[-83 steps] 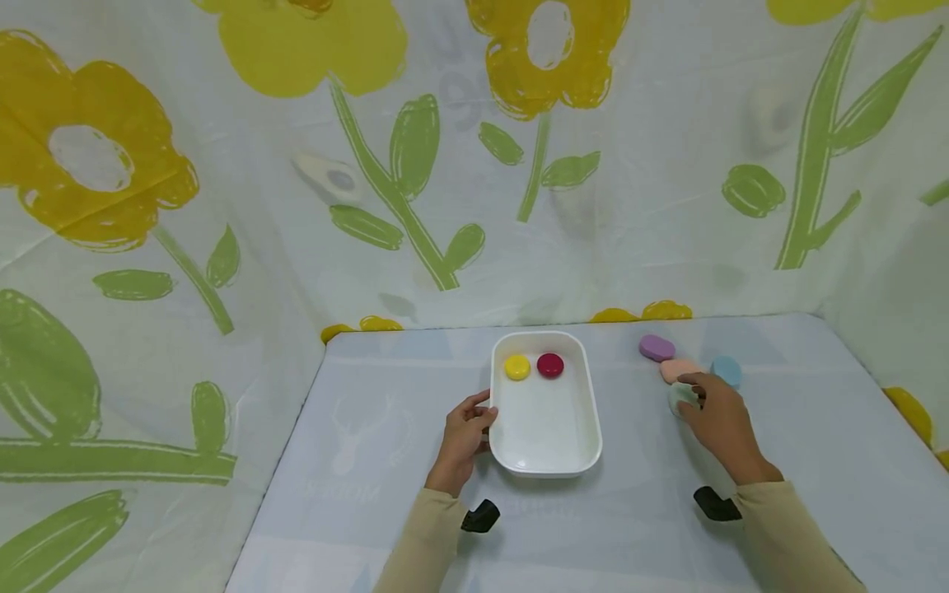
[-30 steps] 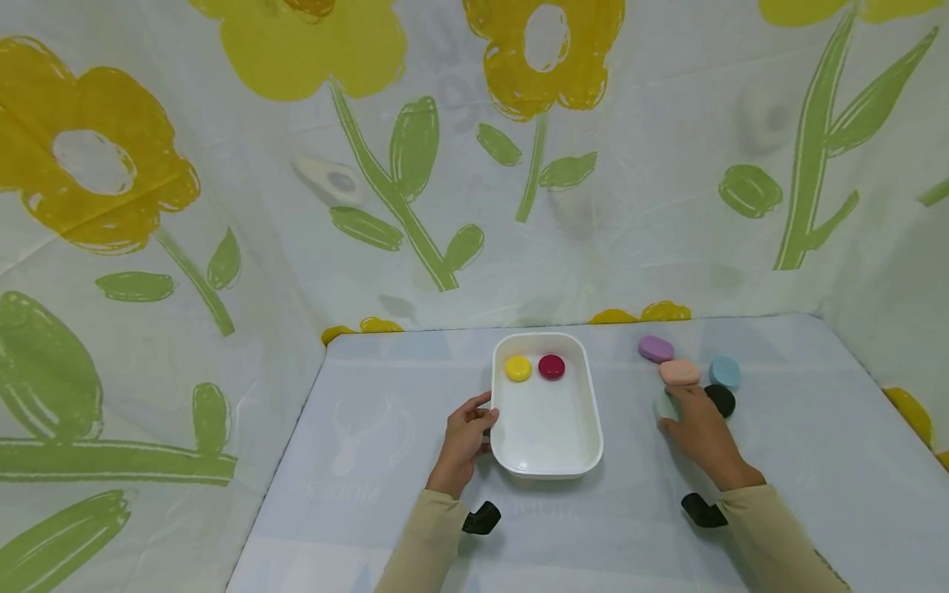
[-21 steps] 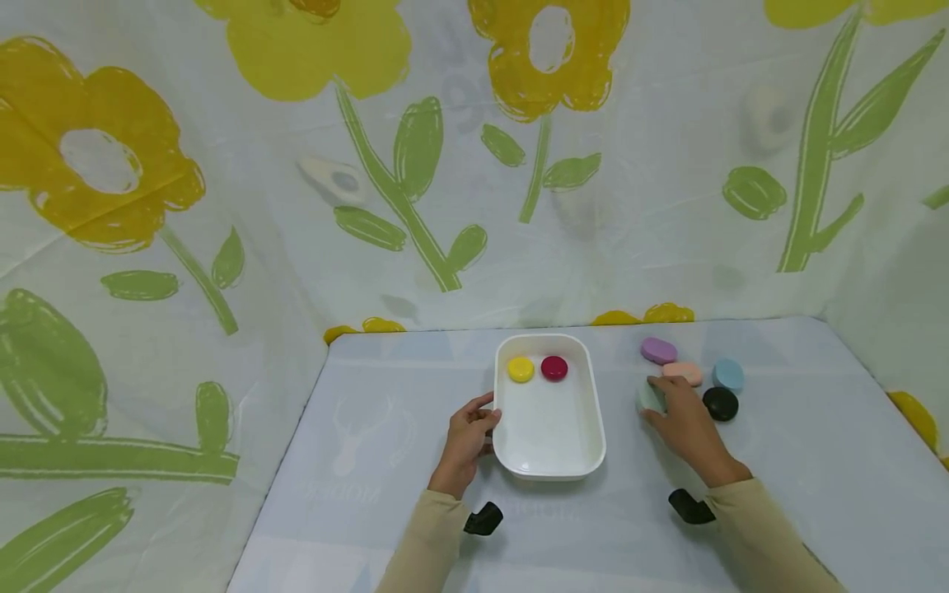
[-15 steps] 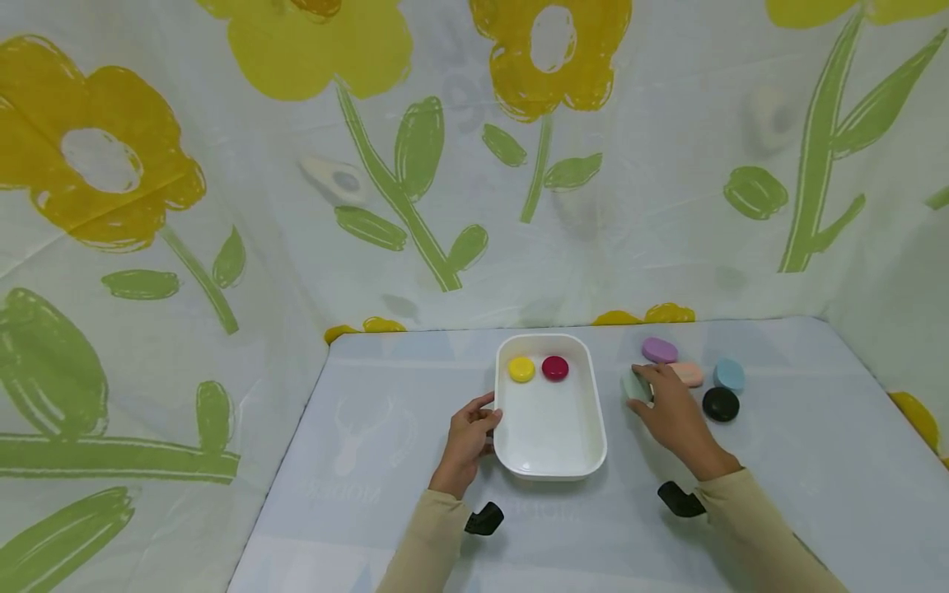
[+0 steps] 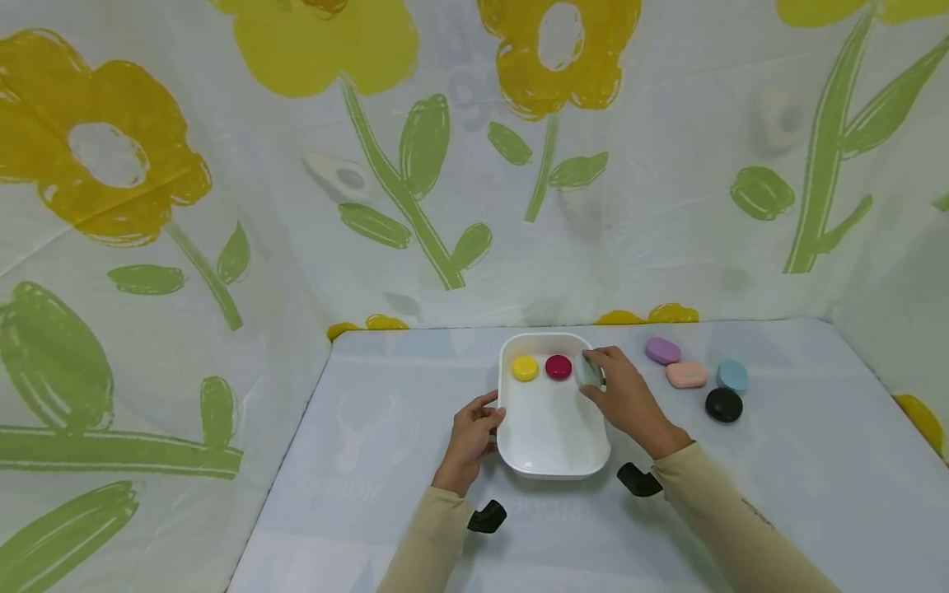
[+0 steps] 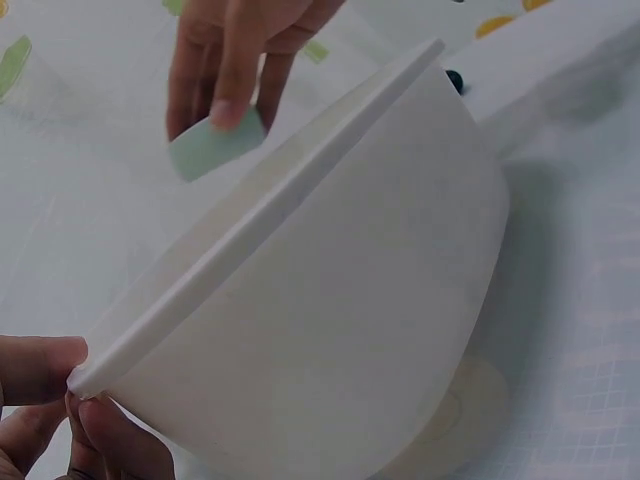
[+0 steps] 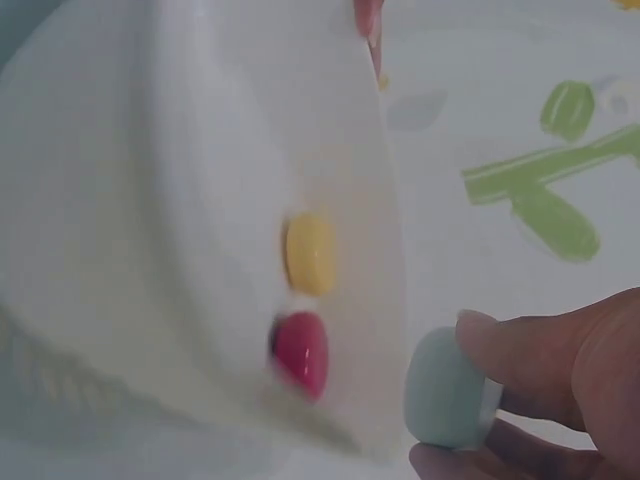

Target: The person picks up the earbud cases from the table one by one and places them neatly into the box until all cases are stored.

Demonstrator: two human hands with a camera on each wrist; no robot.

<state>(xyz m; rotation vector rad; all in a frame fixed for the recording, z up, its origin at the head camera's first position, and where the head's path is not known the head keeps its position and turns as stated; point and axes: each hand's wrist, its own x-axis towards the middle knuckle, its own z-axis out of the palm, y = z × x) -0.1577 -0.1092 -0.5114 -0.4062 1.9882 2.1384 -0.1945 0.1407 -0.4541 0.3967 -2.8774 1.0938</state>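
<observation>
A white plastic tray (image 5: 552, 436) stands on the table. My left hand (image 5: 469, 436) pinches its left rim between thumb and fingers, as the left wrist view shows at the tray wall (image 6: 330, 270). Inside, toward the far end, lie a round yellow soap bar (image 5: 525, 368) and a dark red one (image 5: 558, 367). Above the tray's far right rim, my right hand (image 5: 628, 398) holds a pale green soap bar (image 5: 589, 371) tilted between thumb and fingertips. In the right wrist view this green soap bar (image 7: 443, 390) is raised beside the rim.
Right of the tray, a purple soap bar (image 5: 662, 350), a peach one (image 5: 686, 375), a light blue one (image 5: 732, 375) and a black one (image 5: 723, 404) lie close together on the pale tablecloth (image 5: 385, 461). A flower-printed curtain (image 5: 296, 247) rises behind the table.
My right hand has picked the pale green soap bar up from the group and carried it left to the tray, uncovering the black one. My left hand keeps its grip on the tray.
</observation>
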